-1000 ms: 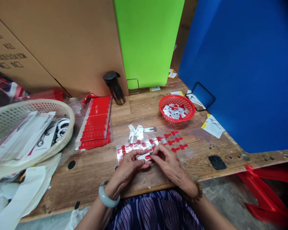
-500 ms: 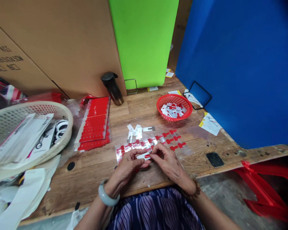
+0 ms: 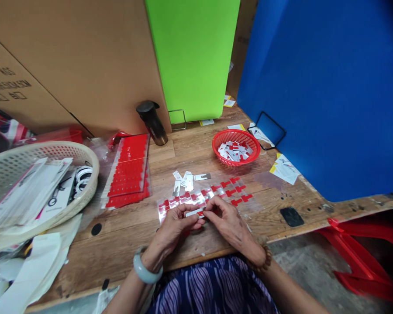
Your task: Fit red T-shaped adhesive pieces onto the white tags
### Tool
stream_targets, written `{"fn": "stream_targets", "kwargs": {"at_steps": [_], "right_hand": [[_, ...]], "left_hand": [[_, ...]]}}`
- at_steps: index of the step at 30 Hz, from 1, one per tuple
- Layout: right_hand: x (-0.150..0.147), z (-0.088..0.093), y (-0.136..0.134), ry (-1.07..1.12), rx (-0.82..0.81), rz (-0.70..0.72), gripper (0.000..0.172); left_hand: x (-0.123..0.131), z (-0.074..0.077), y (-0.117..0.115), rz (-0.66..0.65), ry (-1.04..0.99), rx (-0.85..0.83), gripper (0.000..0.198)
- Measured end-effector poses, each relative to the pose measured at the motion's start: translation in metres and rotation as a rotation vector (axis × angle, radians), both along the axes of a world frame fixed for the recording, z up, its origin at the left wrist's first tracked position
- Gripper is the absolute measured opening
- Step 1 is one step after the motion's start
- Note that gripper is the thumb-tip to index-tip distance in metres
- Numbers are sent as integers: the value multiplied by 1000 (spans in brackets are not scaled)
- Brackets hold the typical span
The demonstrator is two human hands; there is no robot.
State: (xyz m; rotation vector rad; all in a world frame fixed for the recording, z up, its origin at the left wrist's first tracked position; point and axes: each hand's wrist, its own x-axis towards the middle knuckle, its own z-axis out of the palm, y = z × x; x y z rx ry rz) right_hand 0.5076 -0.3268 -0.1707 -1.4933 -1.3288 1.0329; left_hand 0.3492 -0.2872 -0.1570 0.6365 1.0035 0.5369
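Note:
My left hand [image 3: 177,223] is closed on a small flat metal plate [image 3: 194,213], held low over the near edge of the table. My right hand [image 3: 227,220] pinches at the plate's right end, where a bit of red sticker [image 3: 201,214] shows; its fingertips hide how far the sticker lies on the metal. Just beyond my hands lies a clear sheet of red T-shaped stickers [image 3: 231,192], partly covered by my fingers. A small pile of similar metal plates [image 3: 187,180] lies behind that sheet.
A red basket [image 3: 216,150] holds plates with red stickers. Stacked red sticker sheets [image 3: 127,168] lie to the left, beside a large white basket [image 3: 93,183] of printed cards. A dark flask [image 3: 153,124] stands at the back. Blue [image 3: 324,100] and green [image 3: 193,56] panels rise behind.
The plate has tilted slightly in my fingers, so its face looks narrower. Both hands stay in nearly the same place, and the view has shifted a little.

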Motion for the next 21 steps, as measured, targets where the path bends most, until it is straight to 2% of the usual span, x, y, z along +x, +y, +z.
{"fn": "stream_targets", "kwargs": {"at_steps": [14, 21], "right_hand": [[-14, 9, -5, 31, -84, -59, 10], [-12, 10, -5, -40, 1, -82, 12]], "left_hand": [[-2, -11, 1, 24, 179, 214, 35], [-4, -10, -1, 39, 170, 184, 40]]}}
